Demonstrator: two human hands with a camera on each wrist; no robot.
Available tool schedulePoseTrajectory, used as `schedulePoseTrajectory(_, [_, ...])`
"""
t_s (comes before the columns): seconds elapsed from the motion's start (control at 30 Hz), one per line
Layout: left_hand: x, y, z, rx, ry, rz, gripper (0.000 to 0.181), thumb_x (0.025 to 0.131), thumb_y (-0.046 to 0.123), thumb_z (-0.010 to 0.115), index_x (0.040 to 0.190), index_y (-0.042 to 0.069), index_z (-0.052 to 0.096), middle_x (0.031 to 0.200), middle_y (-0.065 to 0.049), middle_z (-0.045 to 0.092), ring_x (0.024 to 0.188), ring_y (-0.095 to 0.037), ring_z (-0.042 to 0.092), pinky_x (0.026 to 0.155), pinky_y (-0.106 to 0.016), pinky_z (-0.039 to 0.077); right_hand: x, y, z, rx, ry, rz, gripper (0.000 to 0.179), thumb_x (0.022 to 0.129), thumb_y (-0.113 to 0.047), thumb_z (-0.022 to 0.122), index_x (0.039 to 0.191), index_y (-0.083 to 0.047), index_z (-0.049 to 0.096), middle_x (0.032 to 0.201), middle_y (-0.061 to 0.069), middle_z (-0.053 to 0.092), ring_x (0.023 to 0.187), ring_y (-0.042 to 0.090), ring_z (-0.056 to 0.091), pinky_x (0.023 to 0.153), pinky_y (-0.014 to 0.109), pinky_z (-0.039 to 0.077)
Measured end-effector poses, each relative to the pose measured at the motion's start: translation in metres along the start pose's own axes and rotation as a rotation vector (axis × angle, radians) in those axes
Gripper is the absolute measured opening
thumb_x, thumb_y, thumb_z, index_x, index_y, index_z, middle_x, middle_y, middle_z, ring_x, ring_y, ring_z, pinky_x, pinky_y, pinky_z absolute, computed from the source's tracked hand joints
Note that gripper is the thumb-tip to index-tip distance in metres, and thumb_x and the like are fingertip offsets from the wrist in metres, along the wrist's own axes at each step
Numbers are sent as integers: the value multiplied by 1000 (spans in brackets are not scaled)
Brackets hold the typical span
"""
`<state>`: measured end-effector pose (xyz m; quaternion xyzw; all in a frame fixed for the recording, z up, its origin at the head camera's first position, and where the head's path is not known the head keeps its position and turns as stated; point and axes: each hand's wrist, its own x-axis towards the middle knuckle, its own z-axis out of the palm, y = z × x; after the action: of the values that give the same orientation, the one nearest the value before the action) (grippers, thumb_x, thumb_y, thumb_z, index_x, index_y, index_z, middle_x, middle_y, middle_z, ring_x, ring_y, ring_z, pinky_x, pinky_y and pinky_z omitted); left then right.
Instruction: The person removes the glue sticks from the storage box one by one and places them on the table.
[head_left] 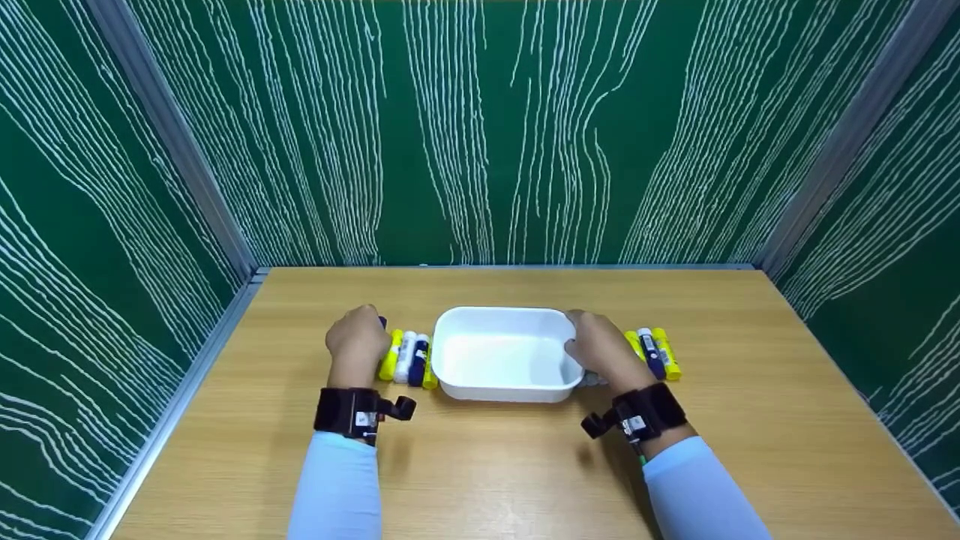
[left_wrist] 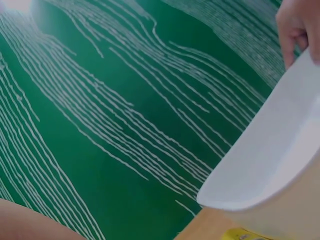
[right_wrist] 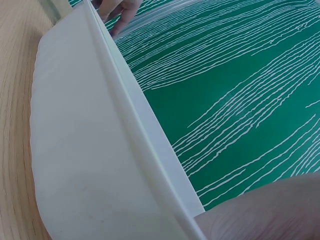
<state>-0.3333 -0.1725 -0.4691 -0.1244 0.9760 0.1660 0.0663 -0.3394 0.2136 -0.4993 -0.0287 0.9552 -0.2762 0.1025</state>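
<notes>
A white rectangular plastic tray [head_left: 502, 352] sits mid-table, its inside bare. My right hand [head_left: 606, 346] grips the tray's right wall, thumb over the rim; the left wrist view also catches this hand [left_wrist: 305, 30] at the rim. Left of the tray, my left hand [head_left: 358, 337] has its fingers bent around a dark blue glue stick [head_left: 383, 322], of which only one end shows. Beside it lie a yellow glue stick [head_left: 390, 356], a white one [head_left: 405, 358], a navy one [head_left: 419, 361] and another yellow one [head_left: 430, 367] against the tray.
Right of the right hand lie a yellow stick [head_left: 634, 343], a navy stick [head_left: 651, 354] and another yellow stick [head_left: 666, 354]. Something greyish [head_left: 592, 379] shows partly beneath that hand. Green walls [head_left: 675, 112] with white wavy lines enclose the wooden table [head_left: 495, 480].
</notes>
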Motion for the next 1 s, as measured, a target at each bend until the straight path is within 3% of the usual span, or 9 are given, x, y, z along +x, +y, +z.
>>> schedulePoseTrajectory(0.33, [4,-3,13,-2,-49,-7,51,109,15,67,158,2,60,142,-23,74,109,-33,68,98,-50,63,-1,-1,-2,27,-37,30,67,109,-2,62,173,-2,43,168,29,57,130,36,68,116,54,59])
schedulePoseTrajectory(0.6, [8,-3,20,7,-59,-3,49,110,12,65,158,2,61,145,-22,73,115,-33,70,102,-52,63,-2,-2,-3,52,-51,63,67,110,-1,61,174,-3,42,169,27,56,132,36,68,117,56,59])
schedulePoseTrajectory(0.77, [10,-4,22,-13,-66,-15,48,110,11,64,158,2,61,146,-22,73,118,-33,69,105,-53,62,-3,-2,-1,64,-45,66,66,110,-1,62,174,-4,43,168,26,58,129,36,68,111,53,62])
schedulePoseTrajectory(1.0, [8,1,17,-27,-14,10,44,109,10,62,153,2,66,140,-20,76,113,-31,71,98,-50,63,-1,0,1,36,-3,43,64,111,-4,62,173,-4,45,166,26,60,130,36,69,116,58,60])
